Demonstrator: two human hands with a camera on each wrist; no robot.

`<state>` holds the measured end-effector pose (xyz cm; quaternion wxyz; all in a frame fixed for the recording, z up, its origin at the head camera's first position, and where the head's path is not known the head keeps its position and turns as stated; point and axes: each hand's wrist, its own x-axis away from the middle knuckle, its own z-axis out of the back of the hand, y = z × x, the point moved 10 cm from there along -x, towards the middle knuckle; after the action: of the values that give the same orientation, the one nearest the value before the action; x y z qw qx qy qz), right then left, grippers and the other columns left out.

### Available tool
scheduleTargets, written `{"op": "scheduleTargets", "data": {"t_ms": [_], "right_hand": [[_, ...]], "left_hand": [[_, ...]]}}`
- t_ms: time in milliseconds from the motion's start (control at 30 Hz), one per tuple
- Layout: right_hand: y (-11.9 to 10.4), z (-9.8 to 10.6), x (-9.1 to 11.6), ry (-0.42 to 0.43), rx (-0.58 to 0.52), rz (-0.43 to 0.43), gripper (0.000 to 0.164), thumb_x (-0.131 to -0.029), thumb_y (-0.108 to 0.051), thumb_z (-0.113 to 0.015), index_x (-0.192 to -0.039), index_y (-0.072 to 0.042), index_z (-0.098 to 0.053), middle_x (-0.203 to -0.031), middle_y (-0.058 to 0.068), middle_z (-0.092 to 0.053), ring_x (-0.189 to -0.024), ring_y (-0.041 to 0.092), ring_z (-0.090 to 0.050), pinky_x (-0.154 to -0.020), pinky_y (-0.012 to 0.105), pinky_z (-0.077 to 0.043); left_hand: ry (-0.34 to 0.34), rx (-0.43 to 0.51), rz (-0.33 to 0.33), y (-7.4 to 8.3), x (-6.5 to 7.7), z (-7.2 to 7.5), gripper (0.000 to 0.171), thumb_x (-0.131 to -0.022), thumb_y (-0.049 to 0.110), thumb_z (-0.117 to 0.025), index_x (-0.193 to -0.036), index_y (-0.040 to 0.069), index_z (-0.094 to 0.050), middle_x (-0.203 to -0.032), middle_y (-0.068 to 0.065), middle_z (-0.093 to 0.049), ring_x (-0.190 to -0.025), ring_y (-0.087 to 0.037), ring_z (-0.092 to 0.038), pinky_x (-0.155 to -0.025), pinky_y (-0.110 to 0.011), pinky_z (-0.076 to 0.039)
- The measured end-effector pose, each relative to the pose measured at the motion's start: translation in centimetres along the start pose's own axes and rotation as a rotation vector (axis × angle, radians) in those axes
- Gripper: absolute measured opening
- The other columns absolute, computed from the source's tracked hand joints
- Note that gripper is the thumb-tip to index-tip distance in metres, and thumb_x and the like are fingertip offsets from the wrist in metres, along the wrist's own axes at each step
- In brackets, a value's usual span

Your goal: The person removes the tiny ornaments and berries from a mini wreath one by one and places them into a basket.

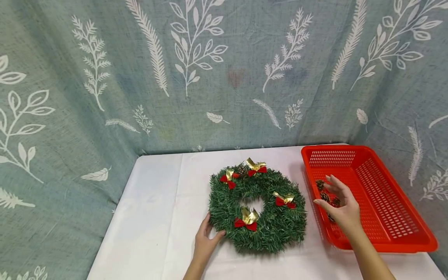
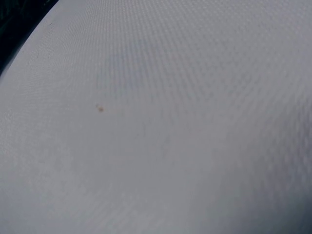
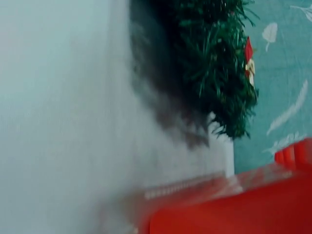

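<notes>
A green wreath lies on the white-covered table, with several red bows carrying gold ribbon. A pinecone sits among its needles near the top, between two bows. My left hand touches the wreath's lower left edge, thumb and fingers spread apart. Over the left side of a red plastic basket, my right hand has its thumb and fingers parted, nothing between them. Beside and below those fingers, several small pinecones lie in the basket. In the right wrist view the wreath stands past the basket's red rim.
White cloth covers the table, and only cloth fills most of the left wrist view. A grey-green curtain with white leaf prints hangs behind and at both sides. The basket stands close by the wreath's right side.
</notes>
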<state>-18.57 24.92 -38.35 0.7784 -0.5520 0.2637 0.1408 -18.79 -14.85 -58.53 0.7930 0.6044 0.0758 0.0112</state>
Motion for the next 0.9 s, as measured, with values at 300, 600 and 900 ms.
{"op": "scheduleTargets", "data": {"t_ms": [300,600,900], "right_hand": [[0.7,-1.4,-0.3,0.058,-0.126,-0.001,0.079,-0.061,0.033,-0.066,-0.134,0.015,-0.04,-0.13,-0.01,-0.056,-0.113,0.007,-0.056,-0.099,0.015,-0.046],[0.5,-3.0,-0.8,0.031,-0.296,-0.008,0.073,-0.069,0.028,-0.066,-0.135,0.013,-0.039,-0.136,0.002,-0.054,-0.125,0.015,-0.05,-0.104,0.018,-0.043],[-1.3,-4.8,-2.0,0.026,-0.386,0.096,0.072,-0.066,0.03,-0.066,-0.131,0.02,-0.038,-0.136,0.009,-0.054,-0.125,0.019,-0.05,-0.106,0.02,-0.042]], "left_hand": [[0.003,0.018,-0.013,0.3,-0.1,0.2,0.083,-0.074,0.012,-0.08,-0.142,-0.004,-0.036,-0.146,-0.021,-0.038,-0.13,-0.035,-0.043,-0.108,-0.031,-0.038],[-0.02,0.026,0.021,2.5,0.3,0.3,0.081,-0.075,0.007,-0.079,-0.141,-0.008,-0.034,-0.145,-0.025,-0.036,-0.13,-0.038,-0.041,-0.108,-0.038,-0.037],[-0.034,0.048,0.055,3.3,0.5,0.3,0.081,-0.076,0.009,-0.078,-0.142,-0.008,-0.033,-0.146,-0.025,-0.035,-0.131,-0.038,-0.04,-0.11,-0.037,-0.037]]}}
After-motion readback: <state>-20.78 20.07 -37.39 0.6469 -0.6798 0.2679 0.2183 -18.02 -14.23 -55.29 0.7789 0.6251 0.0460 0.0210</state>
